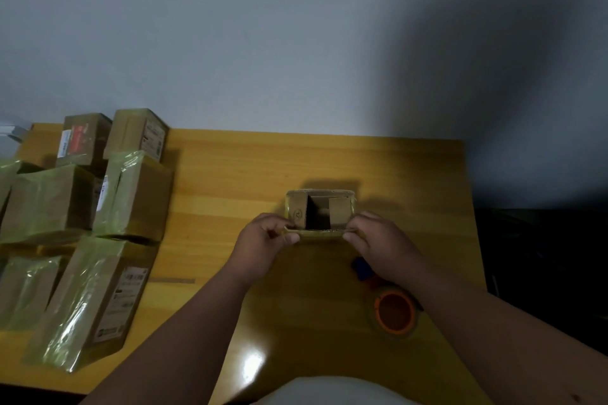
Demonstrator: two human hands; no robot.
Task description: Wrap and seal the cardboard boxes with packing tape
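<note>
A small cardboard box [320, 198] stands on the yellow wooden table [237, 171] in the middle, its top open with two short flaps folded partly inward. My left hand [263, 245] pinches the left end of the box's near flap. My right hand [383, 241] pinches the right end of the same flap. A tape roll with an orange core [394, 312] lies on the table near my right forearm, with a blue part [362, 268] of a tape dispenser partly hidden behind my right wrist.
Several cardboard boxes wrapped in shiny tape [85, 299] are piled at the table's left side, some with printed labels. A grey wall rises behind the table. The table's right edge drops to a dark area [543, 273].
</note>
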